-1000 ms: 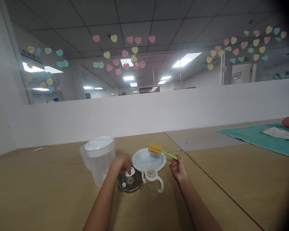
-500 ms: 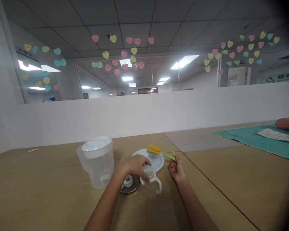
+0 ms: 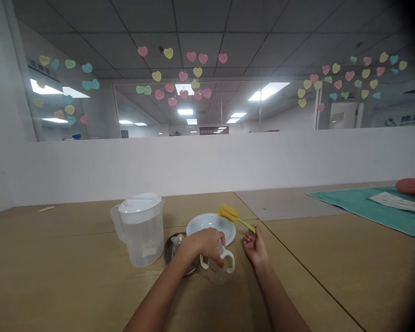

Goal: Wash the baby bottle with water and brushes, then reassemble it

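A clear baby bottle (image 3: 217, 276) with white side handles stands on the table. My left hand (image 3: 207, 244) reaches over it, fingers curled around its upper part. Between the fingertips of my right hand (image 3: 255, 249) is the green handle of a bottle brush (image 3: 229, 213), its yellow sponge head raised above the rim of a white bowl (image 3: 195, 224). Left of the bottle sits a round metal dish (image 3: 167, 254) with small clear and white parts in it, partly hidden behind my left hand and wrist.
A translucent lidded pitcher (image 3: 144, 235) stands left of the dish. Far right, a teal cloth (image 3: 346, 200) carries a patterned white cloth (image 3: 397, 202) and a reddish item (image 3: 411, 185). A white wall (image 3: 207, 166) with windows above borders the table's back.
My left hand has come down lower around the bottle, its fingers closing on the side. The brush head has shifted slightly right and tilted. The view has moved a little.
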`<state>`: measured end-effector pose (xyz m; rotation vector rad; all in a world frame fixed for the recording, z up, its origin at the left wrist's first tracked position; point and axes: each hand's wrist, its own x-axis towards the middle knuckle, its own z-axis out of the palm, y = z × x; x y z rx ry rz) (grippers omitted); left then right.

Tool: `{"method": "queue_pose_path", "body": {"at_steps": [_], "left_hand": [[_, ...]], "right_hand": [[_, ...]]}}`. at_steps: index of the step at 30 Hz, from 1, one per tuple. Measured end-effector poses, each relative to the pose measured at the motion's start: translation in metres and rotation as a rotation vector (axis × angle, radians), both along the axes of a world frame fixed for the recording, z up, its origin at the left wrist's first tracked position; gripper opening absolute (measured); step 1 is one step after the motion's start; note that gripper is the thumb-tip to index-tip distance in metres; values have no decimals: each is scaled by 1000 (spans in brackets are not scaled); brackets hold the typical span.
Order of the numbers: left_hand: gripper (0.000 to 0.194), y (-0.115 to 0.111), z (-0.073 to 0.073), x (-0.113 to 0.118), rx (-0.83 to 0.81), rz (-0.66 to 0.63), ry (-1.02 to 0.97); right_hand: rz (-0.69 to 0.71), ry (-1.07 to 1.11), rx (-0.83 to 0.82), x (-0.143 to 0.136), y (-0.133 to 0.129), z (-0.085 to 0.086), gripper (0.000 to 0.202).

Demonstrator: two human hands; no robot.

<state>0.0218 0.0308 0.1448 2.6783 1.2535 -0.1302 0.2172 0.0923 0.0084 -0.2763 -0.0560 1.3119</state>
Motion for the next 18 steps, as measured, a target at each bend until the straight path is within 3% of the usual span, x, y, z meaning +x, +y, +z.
{"method": "queue_pose_path", "body": {"at_steps": [5, 11, 14, 18], "left_hand": [[64, 4, 6, -9, 34, -22, -142], [62, 5, 27, -28, 109, -5, -599], [71, 12, 27, -31, 347, 81, -664], [73, 21, 18, -31, 740, 124, -441]], "right_hand": [[-25, 34, 2, 1, -4, 2, 16], [-21, 144, 121, 2, -9, 9, 19], [3, 145, 147, -1, -11, 15, 21], [36, 50, 131, -7, -14, 19, 21]]}}
